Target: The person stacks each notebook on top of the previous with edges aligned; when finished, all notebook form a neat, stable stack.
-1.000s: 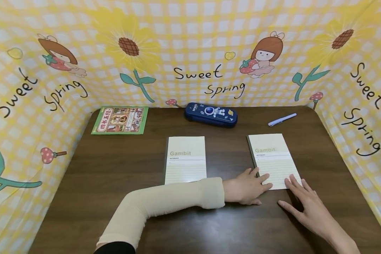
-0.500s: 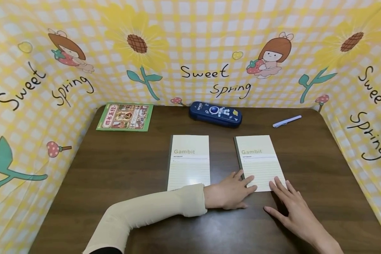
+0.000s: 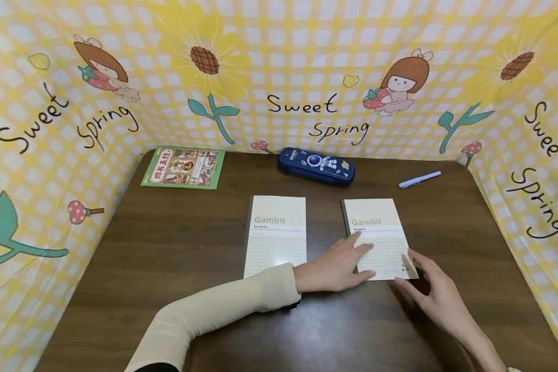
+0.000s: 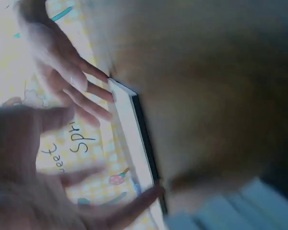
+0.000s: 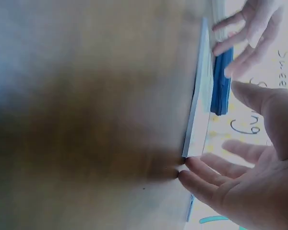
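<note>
Two cream "Gambit" notebooks with dark spines lie on the table: a left notebook and a right notebook. My left hand has its fingers spread at the right notebook's spine side, two fingertips reaching over the cover and the thumb by the bottom edge. My right hand is at that notebook's lower right corner, a fingertip at its right edge and the thumb by the bottom edge. In the right wrist view the right fingertips meet the corner, with the thumb raised apart. The left sleeve passes over the left notebook's lower edge.
A blue astronaut pencil case stands at the back middle of the brown table. A lilac pen lies at the back right, a green-edged book at the back left. Yellow checked cloth encloses the back and sides.
The right notebook has shifted left, nearer the left notebook, and turned a little straighter. Both hands travelled left with it; then the left fingers rose further over the cover and the right fingers moved to the edge.
</note>
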`<state>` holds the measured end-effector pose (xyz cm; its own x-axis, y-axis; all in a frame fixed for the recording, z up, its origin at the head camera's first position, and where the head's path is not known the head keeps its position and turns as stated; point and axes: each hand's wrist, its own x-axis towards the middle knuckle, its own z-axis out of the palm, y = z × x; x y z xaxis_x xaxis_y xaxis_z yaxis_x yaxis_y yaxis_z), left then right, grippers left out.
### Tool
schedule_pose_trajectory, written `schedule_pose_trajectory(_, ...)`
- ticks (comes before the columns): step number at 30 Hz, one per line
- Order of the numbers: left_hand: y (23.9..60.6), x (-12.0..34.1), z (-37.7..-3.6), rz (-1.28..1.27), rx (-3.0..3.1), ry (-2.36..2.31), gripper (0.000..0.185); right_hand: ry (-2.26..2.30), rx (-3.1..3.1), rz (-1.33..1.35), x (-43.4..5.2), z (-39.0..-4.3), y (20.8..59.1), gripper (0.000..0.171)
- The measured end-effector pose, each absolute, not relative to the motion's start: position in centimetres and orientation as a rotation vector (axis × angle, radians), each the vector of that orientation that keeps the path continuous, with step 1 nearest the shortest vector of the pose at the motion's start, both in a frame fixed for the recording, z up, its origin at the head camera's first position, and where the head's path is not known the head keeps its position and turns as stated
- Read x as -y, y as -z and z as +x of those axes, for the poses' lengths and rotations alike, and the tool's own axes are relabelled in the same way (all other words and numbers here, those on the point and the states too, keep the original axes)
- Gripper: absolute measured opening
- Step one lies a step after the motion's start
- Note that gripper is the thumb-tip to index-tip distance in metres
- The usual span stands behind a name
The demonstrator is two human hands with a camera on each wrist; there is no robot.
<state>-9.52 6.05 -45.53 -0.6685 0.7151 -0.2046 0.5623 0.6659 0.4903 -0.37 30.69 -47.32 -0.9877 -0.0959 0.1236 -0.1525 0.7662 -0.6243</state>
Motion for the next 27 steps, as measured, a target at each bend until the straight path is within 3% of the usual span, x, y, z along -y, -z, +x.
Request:
schedule_pose_trajectory(10,44.4,-6.2,-10.4,0.28,-2.176,-1.37,0.092,-1.339,2.921,-0.185,-31.7,-2.8,46.8,0.071)
schedule_pose_trajectory(20,44.0,-6.8,-10.3,-0.181,-1.778,-1.789,0.083,-1.854,2.835,-0.511,-31.0,-4.1,46.2,0.082)
schedule_pose_trajectory(27,44.3,-6.3,-11.0,-0.328,-1.608,-1.861,0.078,-2.131,2.726,-0.723,-31.7,-4.7,46.3,0.081)
